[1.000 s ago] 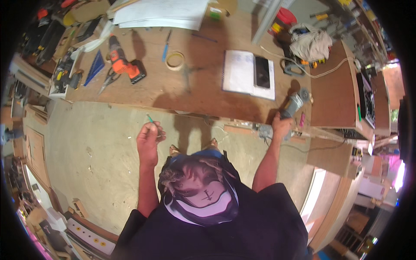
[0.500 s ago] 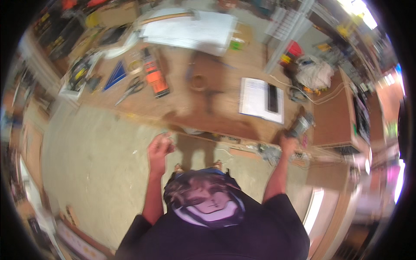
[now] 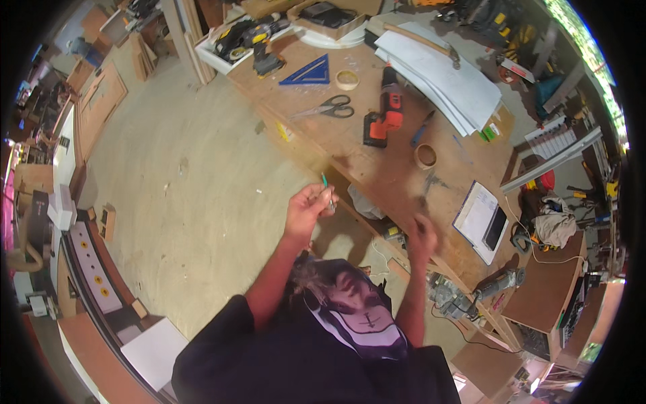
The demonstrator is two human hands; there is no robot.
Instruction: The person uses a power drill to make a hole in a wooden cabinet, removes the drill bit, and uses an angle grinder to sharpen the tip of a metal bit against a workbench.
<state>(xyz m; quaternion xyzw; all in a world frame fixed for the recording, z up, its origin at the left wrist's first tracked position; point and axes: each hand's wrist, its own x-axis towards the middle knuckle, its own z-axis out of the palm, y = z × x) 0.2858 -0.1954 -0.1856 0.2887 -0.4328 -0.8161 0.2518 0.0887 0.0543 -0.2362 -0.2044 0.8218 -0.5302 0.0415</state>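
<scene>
My left hand (image 3: pixel 308 210) is raised in front of the bench edge, thumb and fingers pinching a thin green-tipped piece (image 3: pixel 325 180); its kind is too small to tell. My right hand (image 3: pixel 422 237), somewhat blurred, hovers over the front edge of the wooden workbench (image 3: pixel 377 178) with fingers loosely apart and nothing visible in it. Away to its right, a grey handheld power tool (image 3: pixel 496 284) lies at the bench corner. An orange and black cordless drill (image 3: pixel 385 116) and a roll of tape (image 3: pixel 425 156) lie beyond my hands.
Scissors (image 3: pixel 330 108), a blue triangular square (image 3: pixel 309 71) and another tape roll (image 3: pixel 347 80) are on the bench's left part. A hammer (image 3: pixel 424 42) rests on white sheets (image 3: pixel 437 77). At right, a phone (image 3: pixel 495 229) lies on an open notebook (image 3: pixel 471 214); a cord (image 3: pixel 538 264) runs nearby.
My right hand has let go of the grey power tool and come left toward my left hand. The view has turned left, so the bench now slants. The left hand keeps its pinch.
</scene>
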